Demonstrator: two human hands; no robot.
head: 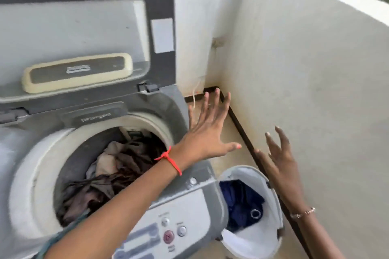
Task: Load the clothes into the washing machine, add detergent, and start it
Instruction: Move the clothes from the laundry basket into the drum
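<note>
A grey top-loading washing machine (31, 153) stands at the left with its lid (73, 33) raised upright. Brown and beige clothes (109, 172) lie inside the drum. Its control panel (168, 231) with round buttons faces me at the bottom. A white laundry basket (271, 214) stands on the floor to the machine's right and holds dark blue clothes (240, 202). My left hand (207, 132) reaches across the machine's right edge, fingers spread, holding nothing. My right hand (280, 157) hovers above the basket, fingers apart and empty.
A cream balcony wall (315, 80) runs along the right, with a dark skirting strip (242, 130) at the floor. The narrow floor strip (223, 132) between machine and wall ends in a corner. A thin white cord (194, 94) hangs near that corner.
</note>
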